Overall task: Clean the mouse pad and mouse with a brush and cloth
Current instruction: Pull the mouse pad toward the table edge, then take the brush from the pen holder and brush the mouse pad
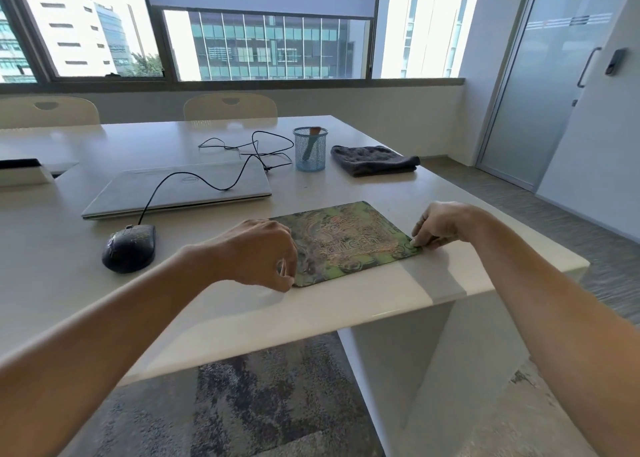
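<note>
Left hand (pixel 259 252) pinches the mouse pad's (pixel 349 242) near-left corner; right hand (pixel 438 224) pinches its right corner. Pad lies flat on the surface (pixel 207 304). Mouse (pixel 129 247) sits left of it.

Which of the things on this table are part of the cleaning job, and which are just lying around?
For the job: mouse pad, held at its near corners by the left hand and right hand; mouse; brush in the mesh cup; grey cloth.

Just lying about: closed laptop, loose cable, chairs.

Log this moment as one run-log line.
stage: positioning mouse pad | left hand: pinching near-left corner | right hand: pinching near-right corner | mouse: left of pad | brush: in cup, untouched
</note>
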`<state>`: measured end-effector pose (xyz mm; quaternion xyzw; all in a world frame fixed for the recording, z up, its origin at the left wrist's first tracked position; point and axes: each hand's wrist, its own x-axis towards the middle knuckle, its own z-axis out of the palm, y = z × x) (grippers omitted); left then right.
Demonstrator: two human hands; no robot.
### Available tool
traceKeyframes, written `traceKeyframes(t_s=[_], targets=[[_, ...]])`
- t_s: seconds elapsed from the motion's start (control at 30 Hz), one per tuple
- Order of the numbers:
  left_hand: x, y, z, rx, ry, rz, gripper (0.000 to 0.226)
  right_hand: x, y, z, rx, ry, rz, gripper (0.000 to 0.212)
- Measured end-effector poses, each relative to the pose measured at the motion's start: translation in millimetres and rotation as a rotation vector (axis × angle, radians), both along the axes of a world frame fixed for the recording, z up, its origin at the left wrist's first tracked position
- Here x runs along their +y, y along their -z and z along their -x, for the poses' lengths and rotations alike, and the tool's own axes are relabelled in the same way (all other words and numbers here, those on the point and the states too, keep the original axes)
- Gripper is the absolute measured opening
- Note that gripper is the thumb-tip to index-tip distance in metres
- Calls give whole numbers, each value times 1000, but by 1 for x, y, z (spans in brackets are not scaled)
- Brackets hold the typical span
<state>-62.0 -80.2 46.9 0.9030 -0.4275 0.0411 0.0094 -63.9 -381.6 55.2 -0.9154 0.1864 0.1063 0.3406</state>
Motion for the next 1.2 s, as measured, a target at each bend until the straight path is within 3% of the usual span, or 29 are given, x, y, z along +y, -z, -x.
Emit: traceKeyframes(t_s=[0.1,0.37,0.53,0.87,1.07,1.2], targets=[[-1,-6,-5,67,-60,85,31,-1,0,-1,8,-5,60,11],[6,30,-63,39,-423,520,18,15,3,-29,-207,19,135,14],[3,49,-91,-51,-611,576,30,33,8,-48,-336,-9,240,24],[-16,49,-132,-171,-833,690,43,69,0,-116,-555,-215,234,18],[-10,54,-143,-175,-871,546,47,84,-22,-176,-675,-287,259,35],[-8,54,-144,-176,-892,486,50,92,-35,-211,-741,-301,311,34]])
